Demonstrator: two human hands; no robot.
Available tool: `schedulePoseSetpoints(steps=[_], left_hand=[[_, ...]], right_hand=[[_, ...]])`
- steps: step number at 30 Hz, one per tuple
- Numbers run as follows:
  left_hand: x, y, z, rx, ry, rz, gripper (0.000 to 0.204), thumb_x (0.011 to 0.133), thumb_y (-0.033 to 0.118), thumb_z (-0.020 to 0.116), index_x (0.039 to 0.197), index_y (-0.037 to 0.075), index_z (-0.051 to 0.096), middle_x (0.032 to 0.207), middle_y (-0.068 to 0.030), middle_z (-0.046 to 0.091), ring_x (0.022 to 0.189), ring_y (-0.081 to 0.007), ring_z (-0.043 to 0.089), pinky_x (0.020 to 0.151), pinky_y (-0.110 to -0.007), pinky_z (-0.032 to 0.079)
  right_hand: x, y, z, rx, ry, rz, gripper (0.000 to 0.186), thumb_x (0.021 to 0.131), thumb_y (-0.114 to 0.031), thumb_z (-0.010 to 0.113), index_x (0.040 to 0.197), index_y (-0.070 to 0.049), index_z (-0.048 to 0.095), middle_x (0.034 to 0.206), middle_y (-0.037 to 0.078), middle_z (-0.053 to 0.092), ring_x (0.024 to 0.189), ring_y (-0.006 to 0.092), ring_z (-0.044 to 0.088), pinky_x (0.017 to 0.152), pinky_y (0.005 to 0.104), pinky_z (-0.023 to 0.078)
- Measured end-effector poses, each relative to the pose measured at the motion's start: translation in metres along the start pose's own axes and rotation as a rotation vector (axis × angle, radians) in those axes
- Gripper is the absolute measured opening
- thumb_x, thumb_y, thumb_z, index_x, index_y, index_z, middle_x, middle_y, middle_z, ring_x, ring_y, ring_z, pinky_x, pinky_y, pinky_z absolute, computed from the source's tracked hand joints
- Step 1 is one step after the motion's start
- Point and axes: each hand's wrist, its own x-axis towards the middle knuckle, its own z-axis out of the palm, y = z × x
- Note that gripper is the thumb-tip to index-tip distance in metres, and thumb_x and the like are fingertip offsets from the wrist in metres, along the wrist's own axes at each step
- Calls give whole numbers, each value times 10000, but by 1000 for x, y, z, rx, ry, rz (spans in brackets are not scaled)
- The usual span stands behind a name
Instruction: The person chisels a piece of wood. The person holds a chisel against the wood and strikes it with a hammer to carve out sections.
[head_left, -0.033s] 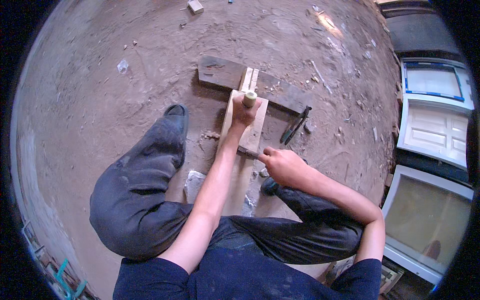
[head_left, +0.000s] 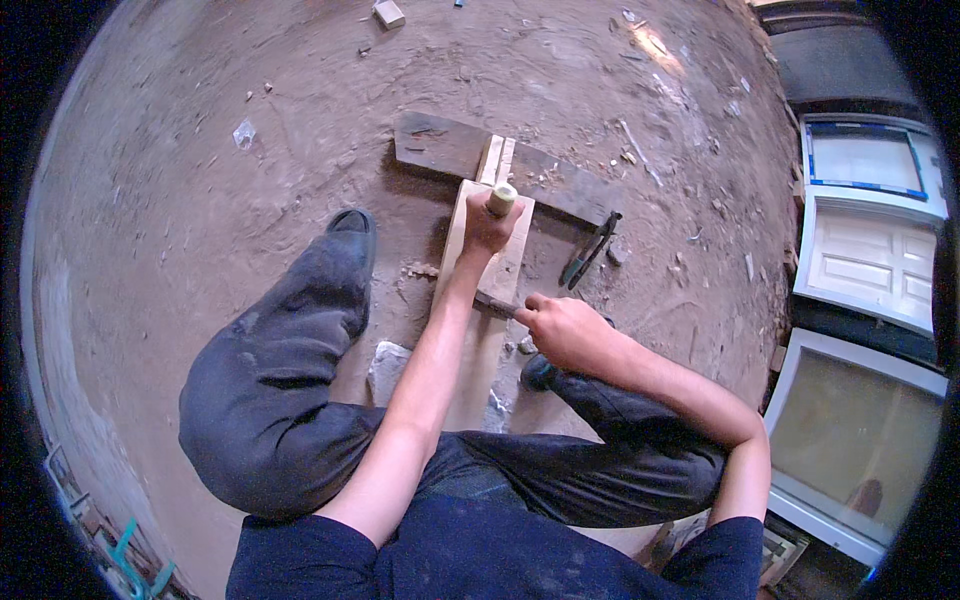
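My left hand (head_left: pixel 489 228) is closed round an upright chisel (head_left: pixel 502 196); the pale round end of its handle shows above the fist and its blade is hidden below. Under it lies a pale wooden board (head_left: pixel 512 262), pointing away from me. My right hand (head_left: pixel 566 328) grips a dark bar-shaped tool (head_left: pixel 497 304), which crosses the board close to my left forearm. That forearm hides the tool's far end, so I cannot tell its kind. The board's narrow, grooved far end (head_left: pixel 496 158) rests on a dark plank (head_left: pixel 440 143) lying crosswise.
A dark tool with a teal handle (head_left: pixel 590 252) leans at the plank's right end. Wood chips (head_left: pixel 545 178) litter the plank and the ground nearby. My bent legs flank the board. White framed panels (head_left: pixel 868 255) stand along the right side. A whitish lump (head_left: pixel 388 368) lies near my left forearm.
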Motion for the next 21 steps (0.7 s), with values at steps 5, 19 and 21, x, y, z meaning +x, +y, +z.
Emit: schedulePoseSetpoints(steps=[5, 19, 21], left_hand=[[-2, 14, 12, 205, -127, 159, 173, 723, 144, 686, 699, 6, 585, 645, -158, 615, 621, -303, 642, 561, -393, 479], [1, -7, 12, 96, -166, 51, 218, 728, 145, 723, 669, 7, 564, 610, -127, 596, 554, -211, 580, 523, -355, 434], [-4, -3, 5, 169, -178, 71, 209, 724, 147, 722, 681, 9, 571, 616, -138, 598, 565, -230, 594, 530, -359, 441]], right_hand=[[3, 4, 3, -44, -82, 81, 99, 734, -47, 596, 811, 5, 630, 759, 211, 639, 720, 381, 659, 649, 459, 551], [-7, -4, 5, -29, -15, 124, 85, 727, -35, 581, 708, 20, 643, 692, 224, 633, 687, 376, 664, 638, 447, 554], [0, -11, 9, -15, -25, 101, 86, 727, -31, 576, 693, 13, 642, 691, 220, 635, 685, 374, 665, 635, 448, 555]])
